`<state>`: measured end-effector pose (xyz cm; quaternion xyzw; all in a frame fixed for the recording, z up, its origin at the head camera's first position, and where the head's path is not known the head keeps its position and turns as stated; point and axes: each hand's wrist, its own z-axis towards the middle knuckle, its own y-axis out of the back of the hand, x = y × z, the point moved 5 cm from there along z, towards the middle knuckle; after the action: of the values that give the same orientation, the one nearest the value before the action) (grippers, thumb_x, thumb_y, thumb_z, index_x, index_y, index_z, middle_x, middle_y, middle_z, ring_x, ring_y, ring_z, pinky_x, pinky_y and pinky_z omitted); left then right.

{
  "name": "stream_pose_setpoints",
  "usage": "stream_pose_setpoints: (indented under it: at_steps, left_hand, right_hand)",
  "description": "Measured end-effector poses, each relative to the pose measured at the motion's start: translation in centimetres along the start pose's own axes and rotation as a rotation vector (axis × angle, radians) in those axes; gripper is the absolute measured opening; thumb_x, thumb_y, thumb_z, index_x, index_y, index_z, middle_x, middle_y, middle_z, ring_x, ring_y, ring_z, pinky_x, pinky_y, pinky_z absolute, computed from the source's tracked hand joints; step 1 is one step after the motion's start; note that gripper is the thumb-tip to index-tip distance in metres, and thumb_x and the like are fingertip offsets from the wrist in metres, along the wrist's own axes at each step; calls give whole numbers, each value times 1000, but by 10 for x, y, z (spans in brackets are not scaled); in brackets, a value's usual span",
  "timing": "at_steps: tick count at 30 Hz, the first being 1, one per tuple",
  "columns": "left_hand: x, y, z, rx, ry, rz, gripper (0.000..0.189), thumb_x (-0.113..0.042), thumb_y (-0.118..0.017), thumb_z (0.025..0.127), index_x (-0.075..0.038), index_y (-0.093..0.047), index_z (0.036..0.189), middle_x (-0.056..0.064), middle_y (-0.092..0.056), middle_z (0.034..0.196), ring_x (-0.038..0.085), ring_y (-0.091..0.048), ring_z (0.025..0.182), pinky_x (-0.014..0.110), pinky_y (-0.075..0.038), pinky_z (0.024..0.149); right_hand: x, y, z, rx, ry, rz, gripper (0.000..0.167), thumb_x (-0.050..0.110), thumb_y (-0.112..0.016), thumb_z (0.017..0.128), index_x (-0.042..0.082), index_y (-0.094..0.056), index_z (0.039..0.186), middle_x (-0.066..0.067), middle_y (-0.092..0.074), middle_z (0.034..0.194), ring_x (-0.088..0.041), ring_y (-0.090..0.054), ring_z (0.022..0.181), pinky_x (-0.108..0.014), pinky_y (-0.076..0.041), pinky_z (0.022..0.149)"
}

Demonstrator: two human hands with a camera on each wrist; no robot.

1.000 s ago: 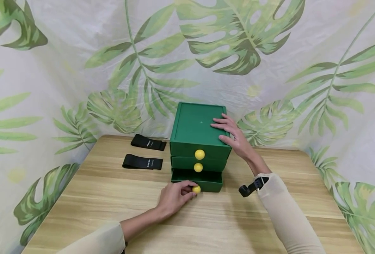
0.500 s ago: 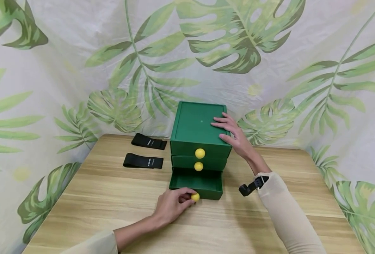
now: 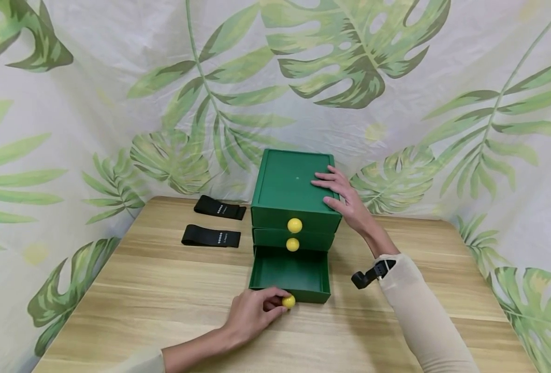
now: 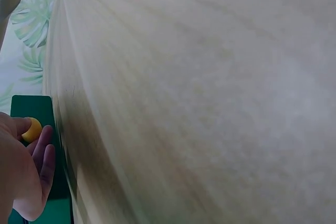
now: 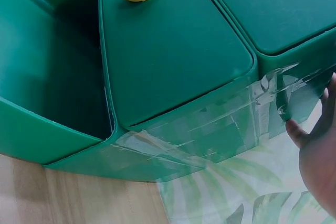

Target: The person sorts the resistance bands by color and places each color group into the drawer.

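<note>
A green three-drawer cabinet [image 3: 296, 181] with round yellow knobs stands on the wooden table. Its bottom drawer [image 3: 294, 269] is pulled well out and holds nothing that I can see; the upper two are closed. My left hand [image 3: 252, 316] pinches the yellow knob [image 3: 288, 301] of that bottom drawer, and the left wrist view shows the same knob [image 4: 32, 129] between thumb and fingers. My right hand [image 3: 343, 199] rests on the cabinet's top right edge with fingers spread. In the right wrist view, clear tape [image 5: 220, 124] runs along the cabinet's side.
Two folded black bands [image 3: 219, 207] with white print lie on the table left of the cabinet, one behind the other. A leaf-printed cloth [image 3: 163, 77] hangs behind the table [image 3: 173, 290]. A black strap [image 3: 373, 273] hangs from the right wrist.
My left hand has drawn the bottom drawer out toward me, from slightly open to far open. The right hand has stayed on the cabinet's top.
</note>
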<state>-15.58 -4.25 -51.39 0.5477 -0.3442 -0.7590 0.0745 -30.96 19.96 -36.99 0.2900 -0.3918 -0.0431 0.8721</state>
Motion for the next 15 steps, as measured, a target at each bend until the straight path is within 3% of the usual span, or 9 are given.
stream_pose_setpoints:
  at_steps: [5, 15]
  left_hand:
    - [-1, 1, -2, 30, 1, 16, 26, -20, -83, 94, -28, -78, 118, -9, -80, 103, -5, -70, 81, 24, -59, 73]
    - [-9, 12, -6, 124, -11, 22, 33, -29, -80, 97, -24, -76, 129, -5, -81, 106, -1, -73, 87, 28, -62, 78]
  right_hand:
    - [-17, 1, -2, -16, 12, -9, 44, 3, -54, 103, 2, -62, 146, -18, -47, 160, -33, -13, 163, -62, -5, 129]
    - [-19, 0, -2, -14, 31, 8, 43, 8, -53, 104, 4, -63, 146, -16, -48, 160, -33, -13, 163, -62, -4, 129]
